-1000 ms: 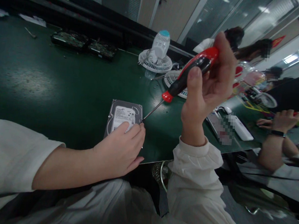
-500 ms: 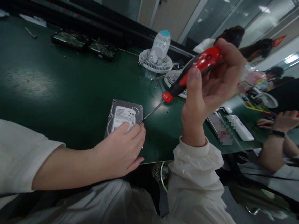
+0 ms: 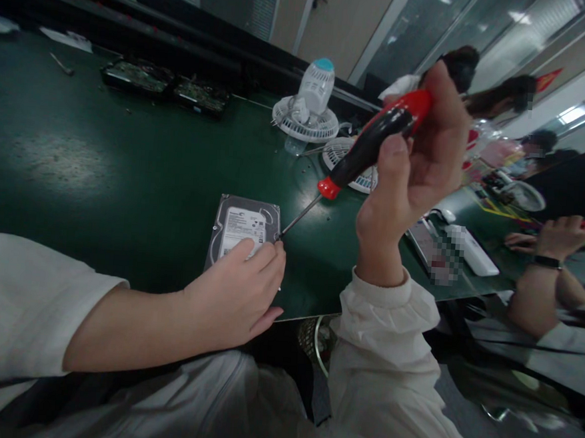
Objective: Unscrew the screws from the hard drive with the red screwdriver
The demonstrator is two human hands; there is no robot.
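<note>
A hard drive [image 3: 245, 219] with a white label lies on the green table, its lower part covered by my left hand [image 3: 240, 292]. The fingers of that hand are wrapped over the drive's near right side, close to the screwdriver tip. In my right hand [image 3: 417, 161] is a red and black screwdriver [image 3: 372, 144], held by its handle between thumb and fingers. Its shaft slants down to the left, and the tip meets the drive's right edge.
Two dark devices with exposed circuitry [image 3: 137, 75] lie at the back left. White fan parts [image 3: 307, 120] stand at the back. A phone [image 3: 433, 252] and a white case [image 3: 470, 250] lie right, near another person's hands [image 3: 561, 238]. A basket [image 3: 314, 340] sits below the table edge.
The screwdriver handle has turned in my right hand, showing more black, and the fingers have rolled with it. My left hand and the drive have stayed put.
</note>
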